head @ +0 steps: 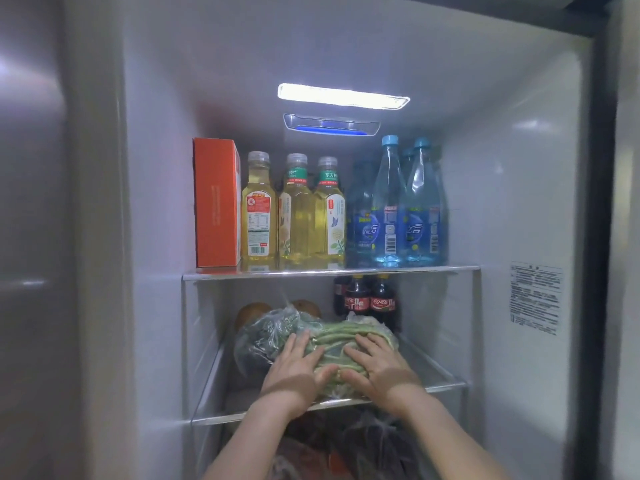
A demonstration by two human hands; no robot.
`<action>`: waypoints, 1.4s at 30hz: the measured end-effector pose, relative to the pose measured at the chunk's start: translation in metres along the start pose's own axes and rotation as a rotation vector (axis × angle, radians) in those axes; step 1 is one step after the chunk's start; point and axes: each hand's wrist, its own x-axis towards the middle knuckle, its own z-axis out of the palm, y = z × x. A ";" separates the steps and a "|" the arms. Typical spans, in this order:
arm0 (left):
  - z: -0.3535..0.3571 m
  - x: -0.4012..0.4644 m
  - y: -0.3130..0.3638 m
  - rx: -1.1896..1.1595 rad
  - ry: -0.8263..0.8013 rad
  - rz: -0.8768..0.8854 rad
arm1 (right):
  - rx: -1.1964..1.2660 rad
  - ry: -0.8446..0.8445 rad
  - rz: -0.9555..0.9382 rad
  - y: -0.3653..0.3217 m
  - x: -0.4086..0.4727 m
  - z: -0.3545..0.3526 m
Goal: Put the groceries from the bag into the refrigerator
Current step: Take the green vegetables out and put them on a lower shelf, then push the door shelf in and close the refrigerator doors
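Observation:
A clear plastic bag of green beans (334,336) lies on the second glass shelf (446,388) of the open refrigerator. My left hand (298,367) rests on the bag's left side and my right hand (375,363) on its right, fingers spread over the top and thumbs at the front. Both hands hold the bag between them. Another clear bag of dark leafy greens (263,336) lies pressed against the beans on the left.
Behind the bags sit two brown round fruits (251,311) and small cola bottles (369,297). The top shelf (460,269) carries an orange carton (216,202), three yellow tea bottles (294,216) and blue water bottles (403,209). Dark bagged items (349,441) fill the shelf below.

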 end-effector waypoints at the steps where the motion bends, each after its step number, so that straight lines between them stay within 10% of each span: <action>1: 0.000 0.001 -0.001 0.003 0.005 0.003 | 0.005 -0.002 0.002 0.000 0.001 0.001; 24: 0.001 -0.108 0.011 0.057 0.126 0.130 | -0.224 0.197 0.053 -0.036 -0.090 0.003; 42: 0.075 -0.356 -0.025 -0.042 -0.178 0.170 | -0.115 0.043 0.187 -0.142 -0.332 0.077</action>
